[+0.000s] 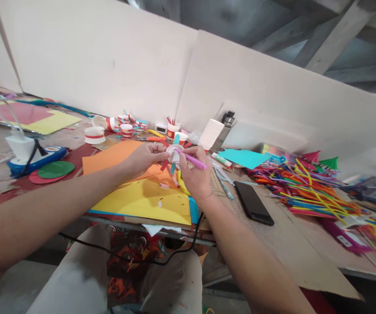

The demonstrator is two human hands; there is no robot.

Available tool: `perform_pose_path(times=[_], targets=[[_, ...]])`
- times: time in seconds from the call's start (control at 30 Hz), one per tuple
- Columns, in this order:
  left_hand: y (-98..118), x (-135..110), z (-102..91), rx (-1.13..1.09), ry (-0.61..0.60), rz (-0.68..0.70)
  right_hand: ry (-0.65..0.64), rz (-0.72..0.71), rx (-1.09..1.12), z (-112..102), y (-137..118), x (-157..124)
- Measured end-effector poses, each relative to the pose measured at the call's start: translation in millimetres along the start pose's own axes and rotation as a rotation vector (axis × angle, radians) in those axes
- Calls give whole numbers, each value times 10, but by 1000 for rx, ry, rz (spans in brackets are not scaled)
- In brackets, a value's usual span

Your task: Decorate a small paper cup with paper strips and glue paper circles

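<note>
L hand (142, 159) holds disc (172, 159) w/ strips (176, 139), R hand (197, 178) pink pen (195, 162); purple pkg (336, 231) label (350, 240) illegible.

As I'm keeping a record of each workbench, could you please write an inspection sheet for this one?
Surface: table partly covered by cardboard, yellow sheet, orange sheet.
Job's things: white round piece with blue strips and red strips; pink pen-like tool pointed at it.
Clutter: phone, coloured strands, stacked cups.
Hands: left fingers pinch the piece's edge; right fingers hold the tool.
Cables: black cable hangs across the person's legs.
Surroundings: white board behind, grey beams overhead.
</note>
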State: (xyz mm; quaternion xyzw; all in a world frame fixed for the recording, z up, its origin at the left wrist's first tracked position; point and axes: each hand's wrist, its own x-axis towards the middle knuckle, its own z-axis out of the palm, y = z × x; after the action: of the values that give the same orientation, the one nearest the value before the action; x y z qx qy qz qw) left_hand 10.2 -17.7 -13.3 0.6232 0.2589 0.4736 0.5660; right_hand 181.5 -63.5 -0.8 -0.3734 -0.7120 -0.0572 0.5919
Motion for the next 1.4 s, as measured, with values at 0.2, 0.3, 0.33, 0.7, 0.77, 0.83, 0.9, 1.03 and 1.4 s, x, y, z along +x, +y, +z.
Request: perform_pose_path(times=[0.2, 0.3, 0.33, 0.7, 0.77, 0.83, 0.9, 1.03, 1.4], targets=[[38, -16, 33, 50, 12, -7, 7, 29, 18, -3, -8, 3], [46, -22, 33, 69, 10, -9, 9, 23, 7, -3, -6, 4], [47, -23, 31, 76, 9, -12, 12, 19, 3, -1, -4, 3], [57, -31, 42, 96, 9, 1, -5, 26, -11, -13, -10, 3], [47, -23, 34, 75, 11, 4, -8, 21, -18, -14, -11, 4], [27, -12, 21, 50, 16, 9, -12, 14, -21, -12, -7, 2], [5, 0, 4, 37, 12, 13, -11, 11, -16, -9, -2, -1], [-29, 16, -26, 17, -7, 18, -10, 6, -4, -6, 5, -6], [-3, 10, -12, 5, 30, 13, -25, 13, -1, -5, -13, -10]])
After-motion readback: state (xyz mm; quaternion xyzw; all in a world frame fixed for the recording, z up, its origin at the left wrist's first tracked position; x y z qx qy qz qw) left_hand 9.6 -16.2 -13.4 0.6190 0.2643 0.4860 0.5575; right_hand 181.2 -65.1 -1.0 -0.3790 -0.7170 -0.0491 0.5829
